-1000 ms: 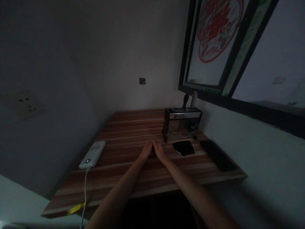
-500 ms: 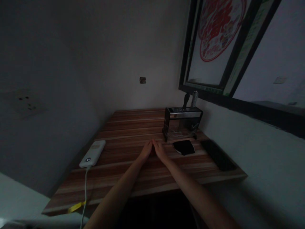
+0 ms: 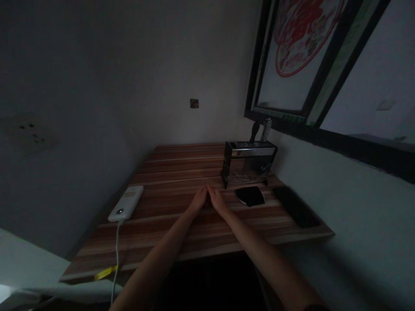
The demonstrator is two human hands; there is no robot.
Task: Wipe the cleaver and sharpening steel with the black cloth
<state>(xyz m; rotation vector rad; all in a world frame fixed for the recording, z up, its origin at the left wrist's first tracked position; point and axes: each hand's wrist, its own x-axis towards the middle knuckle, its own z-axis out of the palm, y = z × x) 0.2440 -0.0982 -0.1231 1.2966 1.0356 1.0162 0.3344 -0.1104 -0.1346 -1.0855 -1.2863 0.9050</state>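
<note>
A flat black item (image 3: 250,195) lies on the tabletop (image 3: 171,172) beside the right hand (image 3: 216,201), which meets the left hand (image 3: 199,199) at the fingertips; each grip is straight-fingered, apparently empty. Level, relaxed wrists would suit this pose. Behind, a dark-framed holder (image 3: 249,164) bears two upright handles (image 3: 254,131); its lower contents are unclear.

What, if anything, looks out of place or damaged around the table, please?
The small dark square on the back wall looks odd: it may be an uncovered opening, unlike the pale-plated socket on the left wall, though it is too dim to be sure. I see no spill on the wooden table.
</note>
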